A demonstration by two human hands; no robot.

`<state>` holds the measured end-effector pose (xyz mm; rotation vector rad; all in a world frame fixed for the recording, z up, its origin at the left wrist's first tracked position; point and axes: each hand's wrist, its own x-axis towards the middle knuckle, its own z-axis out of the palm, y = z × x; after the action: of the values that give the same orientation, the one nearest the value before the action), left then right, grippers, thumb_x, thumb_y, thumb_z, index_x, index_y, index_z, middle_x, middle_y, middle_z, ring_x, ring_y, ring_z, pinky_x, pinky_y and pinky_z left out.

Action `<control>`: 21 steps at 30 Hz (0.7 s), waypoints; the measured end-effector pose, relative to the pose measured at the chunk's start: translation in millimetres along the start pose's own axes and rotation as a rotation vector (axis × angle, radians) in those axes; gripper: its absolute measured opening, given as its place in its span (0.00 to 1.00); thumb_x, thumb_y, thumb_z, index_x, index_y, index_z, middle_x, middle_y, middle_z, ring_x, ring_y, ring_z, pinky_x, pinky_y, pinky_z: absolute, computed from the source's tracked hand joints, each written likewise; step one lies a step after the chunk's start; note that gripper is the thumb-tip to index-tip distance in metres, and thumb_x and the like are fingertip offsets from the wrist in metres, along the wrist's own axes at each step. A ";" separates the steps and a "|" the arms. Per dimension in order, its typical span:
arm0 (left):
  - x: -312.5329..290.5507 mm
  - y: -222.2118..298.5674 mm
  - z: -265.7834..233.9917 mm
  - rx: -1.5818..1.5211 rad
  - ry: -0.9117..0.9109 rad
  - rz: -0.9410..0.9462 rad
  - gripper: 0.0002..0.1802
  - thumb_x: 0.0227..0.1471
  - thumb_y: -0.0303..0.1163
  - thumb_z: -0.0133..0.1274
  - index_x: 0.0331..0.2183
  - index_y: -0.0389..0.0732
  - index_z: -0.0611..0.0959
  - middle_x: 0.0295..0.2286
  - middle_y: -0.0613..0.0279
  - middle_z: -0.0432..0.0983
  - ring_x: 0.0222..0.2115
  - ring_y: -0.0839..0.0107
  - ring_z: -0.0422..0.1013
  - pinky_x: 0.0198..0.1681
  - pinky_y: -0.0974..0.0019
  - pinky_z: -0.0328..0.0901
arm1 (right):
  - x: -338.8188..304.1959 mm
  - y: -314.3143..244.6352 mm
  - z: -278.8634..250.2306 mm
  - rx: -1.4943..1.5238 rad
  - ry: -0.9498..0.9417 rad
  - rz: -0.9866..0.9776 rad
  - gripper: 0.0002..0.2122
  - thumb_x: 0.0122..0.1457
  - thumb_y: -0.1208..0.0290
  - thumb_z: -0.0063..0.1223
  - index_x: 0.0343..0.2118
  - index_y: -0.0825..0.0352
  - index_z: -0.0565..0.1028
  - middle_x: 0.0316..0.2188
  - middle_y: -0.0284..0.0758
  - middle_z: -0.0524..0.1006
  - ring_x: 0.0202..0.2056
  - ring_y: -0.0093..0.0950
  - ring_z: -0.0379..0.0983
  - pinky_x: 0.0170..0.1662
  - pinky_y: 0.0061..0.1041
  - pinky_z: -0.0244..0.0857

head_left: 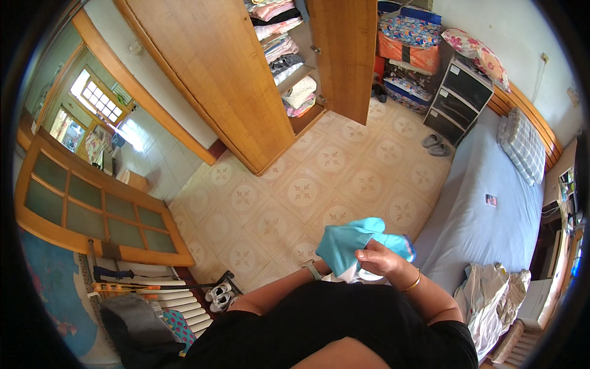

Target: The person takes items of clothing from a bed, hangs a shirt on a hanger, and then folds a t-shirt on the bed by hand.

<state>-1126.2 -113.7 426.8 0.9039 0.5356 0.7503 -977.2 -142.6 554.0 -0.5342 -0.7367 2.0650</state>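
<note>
In front of my body hangs a bundle of turquoise cloth (350, 241), with a blue patterned part at its right side and some white fabric underneath. It looks like a soft garment, though its kind is not clear. My right hand (380, 258) is closed on the cloth, thumb on top; a gold bangle circles that wrist. My left hand (322, 267) is at the cloth's lower left edge, below a watch with a pale band (311, 269). The cloth hides its fingers.
Ahead stands a wooden wardrobe (215, 67), one door (344, 55) swung wide, folded clothes (300, 92) on its shelves. A bed (473, 190) with crumpled clothes (491, 295) lies right. A dark drawer unit (458, 98) and grey slippers (435, 145) are beyond; a slatted rack (184, 301) is left.
</note>
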 end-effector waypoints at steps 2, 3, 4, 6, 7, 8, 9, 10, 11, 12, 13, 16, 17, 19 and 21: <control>3.6 -1.0 -4.5 -0.068 -0.066 -0.070 0.25 0.65 0.42 0.45 0.59 0.43 0.69 0.57 0.58 0.66 0.57 0.65 0.64 0.61 0.60 0.58 | -8.6 -13.2 7.2 -0.034 0.027 -0.050 0.33 0.60 0.65 0.60 0.63 0.75 0.57 0.59 0.41 0.67 0.60 0.35 0.63 0.63 0.36 0.55; 3.2 1.6 -12.8 -0.134 -0.095 -0.162 0.25 0.65 0.42 0.45 0.59 0.42 0.69 0.56 0.58 0.67 0.56 0.65 0.64 0.61 0.60 0.59 | -12.9 -18.5 8.2 -0.068 0.030 -0.072 0.33 0.60 0.66 0.60 0.63 0.75 0.57 0.59 0.41 0.67 0.59 0.35 0.64 0.63 0.37 0.55; 3.2 4.7 -22.6 -0.234 -0.123 -0.285 0.25 0.65 0.42 0.45 0.59 0.42 0.69 0.56 0.59 0.67 0.56 0.65 0.65 0.60 0.60 0.60 | -17.1 -24.8 10.4 -0.101 0.032 -0.093 0.33 0.60 0.67 0.60 0.63 0.75 0.57 0.59 0.41 0.67 0.59 0.35 0.64 0.63 0.37 0.55; 1.7 8.8 -40.2 -0.441 -0.160 -0.540 0.25 0.65 0.43 0.46 0.58 0.42 0.69 0.55 0.59 0.68 0.54 0.65 0.66 0.59 0.61 0.62 | -24.3 -36.3 15.1 -0.150 0.059 -0.123 0.32 0.59 0.68 0.60 0.62 0.74 0.58 0.57 0.40 0.69 0.58 0.34 0.65 0.62 0.35 0.57; 1.7 6.9 -46.7 -0.496 -0.165 -0.616 0.25 0.65 0.43 0.46 0.58 0.42 0.69 0.55 0.59 0.68 0.54 0.65 0.67 0.58 0.61 0.63 | -27.4 -38.1 12.8 -0.182 0.074 -0.146 0.32 0.59 0.68 0.60 0.62 0.73 0.59 0.56 0.40 0.70 0.57 0.34 0.65 0.61 0.35 0.57; 1.6 3.0 -55.4 -0.525 -0.159 -0.672 0.25 0.64 0.43 0.46 0.58 0.42 0.69 0.54 0.59 0.69 0.53 0.65 0.68 0.57 0.61 0.63 | -29.3 -37.7 11.8 -0.211 0.087 -0.168 0.32 0.59 0.68 0.60 0.62 0.73 0.59 0.55 0.39 0.71 0.57 0.34 0.66 0.61 0.34 0.58; 2.8 -1.8 -60.9 -0.537 -0.164 -0.706 0.25 0.64 0.43 0.46 0.58 0.42 0.69 0.54 0.59 0.69 0.52 0.65 0.69 0.57 0.61 0.64 | -30.1 -35.6 10.3 -0.205 0.135 -0.175 0.34 0.55 0.67 0.65 0.61 0.74 0.61 0.56 0.40 0.70 0.58 0.34 0.65 0.63 0.35 0.56; 5.2 -6.7 -67.0 -0.495 -0.163 -0.690 0.25 0.64 0.44 0.46 0.58 0.42 0.69 0.53 0.59 0.70 0.52 0.65 0.69 0.56 0.61 0.65 | -31.0 -36.5 12.2 -0.264 0.156 -0.220 0.32 0.56 0.68 0.64 0.61 0.73 0.62 0.55 0.39 0.71 0.57 0.32 0.66 0.62 0.34 0.57; 8.8 -13.4 -73.9 -0.400 -0.193 -0.582 0.25 0.64 0.43 0.46 0.57 0.42 0.69 0.53 0.59 0.70 0.51 0.65 0.70 0.54 0.61 0.66 | -30.8 -40.0 14.6 -0.323 0.176 -0.264 0.30 0.57 0.69 0.62 0.61 0.73 0.63 0.54 0.38 0.72 0.56 0.30 0.66 0.61 0.33 0.58; 14.3 -5.6 -68.2 -0.304 -0.215 -0.478 0.24 0.64 0.42 0.46 0.57 0.41 0.69 0.52 0.59 0.71 0.50 0.66 0.71 0.53 0.61 0.68 | -31.1 -45.4 16.5 -0.384 0.202 -0.308 0.29 0.59 0.70 0.61 0.60 0.72 0.63 0.54 0.37 0.72 0.55 0.29 0.67 0.60 0.32 0.59; 10.2 12.4 -73.3 -0.340 -0.209 -0.476 0.24 0.63 0.41 0.47 0.57 0.40 0.69 0.51 0.58 0.72 0.50 0.66 0.71 0.53 0.60 0.68 | -29.5 -54.4 20.0 -0.432 0.256 -0.368 0.28 0.59 0.72 0.61 0.60 0.72 0.65 0.54 0.36 0.72 0.55 0.27 0.66 0.59 0.31 0.60; -8.7 129.6 -43.5 -0.372 -0.315 -0.189 0.24 0.60 0.37 0.49 0.55 0.36 0.72 0.50 0.55 0.73 0.51 0.62 0.71 0.53 0.58 0.67 | -27.0 -68.0 0.4 -0.545 0.425 -0.556 0.26 0.58 0.68 0.62 0.57 0.72 0.67 0.51 0.37 0.74 0.53 0.29 0.68 0.57 0.32 0.61; -22.0 150.0 -51.6 -0.230 -0.288 0.060 0.25 0.58 0.38 0.50 0.54 0.35 0.73 0.50 0.53 0.73 0.52 0.60 0.70 0.54 0.56 0.66 | -23.6 -73.9 -8.2 -0.771 0.412 -0.578 0.26 0.57 0.67 0.64 0.56 0.72 0.68 0.50 0.38 0.75 0.52 0.31 0.70 0.57 0.32 0.62; -26.3 196.2 -57.8 -0.181 -0.243 0.337 0.27 0.60 0.43 0.47 0.53 0.33 0.74 0.52 0.51 0.73 0.53 0.56 0.69 0.57 0.53 0.64 | -17.4 -80.8 -33.7 -1.235 0.406 -0.599 0.27 0.55 0.65 0.66 0.54 0.72 0.69 0.49 0.41 0.75 0.51 0.35 0.72 0.55 0.33 0.64; -9.2 256.0 -49.3 -0.355 -0.211 0.409 0.32 0.65 0.51 0.38 0.54 0.32 0.73 0.53 0.49 0.72 0.53 0.53 0.69 0.59 0.50 0.62 | -10.9 -78.6 -71.6 -1.670 0.446 -0.349 0.26 0.54 0.53 0.63 0.47 0.70 0.75 0.41 0.46 0.79 0.44 0.44 0.75 0.48 0.35 0.68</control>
<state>-1255.4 6.3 619.0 0.7530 0.0215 1.0658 -882.1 -93.7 555.3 -1.5007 -1.9678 0.5385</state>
